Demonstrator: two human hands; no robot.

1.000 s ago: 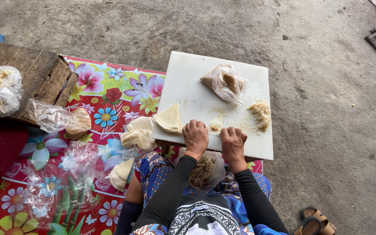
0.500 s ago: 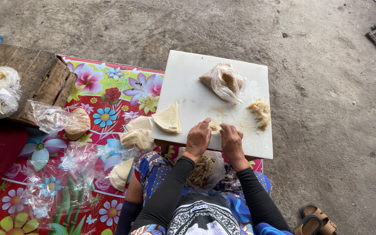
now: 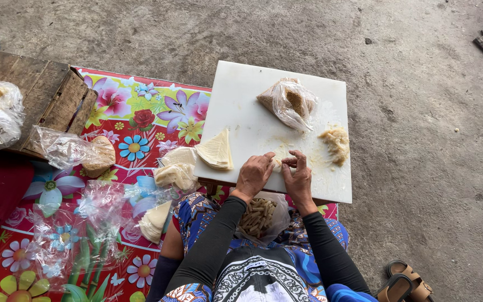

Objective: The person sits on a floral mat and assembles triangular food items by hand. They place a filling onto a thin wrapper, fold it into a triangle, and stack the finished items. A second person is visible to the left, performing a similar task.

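since the earlier frame both hands slid from the near edge up the white board [image 3: 252, 95] and closed together. left hand [image 3: 254, 174] and right hand [image 3: 297, 174] pinch a small pale wrapper roll [image 3: 277, 164] between fingertips. risk: loose filling could spill if the pinch slackens. wrapper stack [image 3: 216, 150] sits near the left edge; filling mound [image 3: 335, 144] and plastic bag [image 3: 289, 102] lie ahead, with open board between.
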